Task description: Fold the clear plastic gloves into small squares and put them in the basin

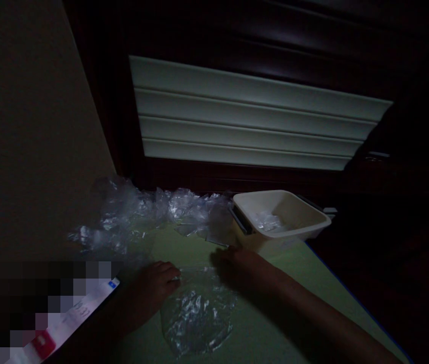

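A clear, crinkled plastic bag (197, 318) lies on the pale green tabletop (267, 323). At its upper left edge is my left hand (161, 280), its fingers bent with the tips at the plastic. My right hand (237, 258) is by the bag's upper right corner, just in front of the cream basin; its fingers are dark and whatever they hold is too dim to make out. More clear plastic bags (178, 205) are heaped along the far side of the table.
The cream basin (313, 232) with dark handles stands at the back right, some clear plastic inside. A lit phone (81, 308) is at the lower left. Behind the table are a dark wooden frame with pale slats (252, 116) and, at left, a wall (32, 126).
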`<control>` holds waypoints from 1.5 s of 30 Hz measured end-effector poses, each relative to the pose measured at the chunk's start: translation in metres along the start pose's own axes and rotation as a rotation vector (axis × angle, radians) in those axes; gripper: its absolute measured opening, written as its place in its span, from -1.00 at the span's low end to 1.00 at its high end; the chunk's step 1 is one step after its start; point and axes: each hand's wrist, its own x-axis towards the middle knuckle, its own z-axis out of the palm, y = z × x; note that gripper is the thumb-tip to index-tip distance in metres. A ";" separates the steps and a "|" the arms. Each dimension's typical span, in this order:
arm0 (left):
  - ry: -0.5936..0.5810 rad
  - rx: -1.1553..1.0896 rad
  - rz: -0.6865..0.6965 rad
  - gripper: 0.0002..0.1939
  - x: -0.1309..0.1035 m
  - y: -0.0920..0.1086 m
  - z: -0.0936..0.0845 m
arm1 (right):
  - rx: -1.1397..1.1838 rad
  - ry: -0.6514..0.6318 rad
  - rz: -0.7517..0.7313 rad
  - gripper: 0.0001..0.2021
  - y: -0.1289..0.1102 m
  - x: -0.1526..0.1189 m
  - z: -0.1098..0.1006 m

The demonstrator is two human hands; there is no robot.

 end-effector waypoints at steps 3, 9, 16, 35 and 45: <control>0.016 -0.027 -0.068 -0.72 0.002 0.006 -0.007 | 0.021 -0.046 0.005 -0.89 0.002 0.012 0.002; 0.145 -0.175 -0.253 -0.68 0.005 0.003 -0.007 | 0.163 -0.038 0.006 -0.91 0.006 0.018 0.002; 0.213 -0.364 -0.400 -0.60 0.004 -0.007 0.005 | 0.341 0.085 -0.069 -0.80 0.011 0.009 0.000; 0.140 -0.486 -0.400 -0.86 0.006 -0.009 0.003 | 0.510 0.200 0.029 -0.53 0.012 0.003 0.030; 0.102 -0.460 -0.296 -0.85 0.006 -0.005 -0.003 | 0.368 0.297 -0.021 -0.79 0.021 0.003 0.035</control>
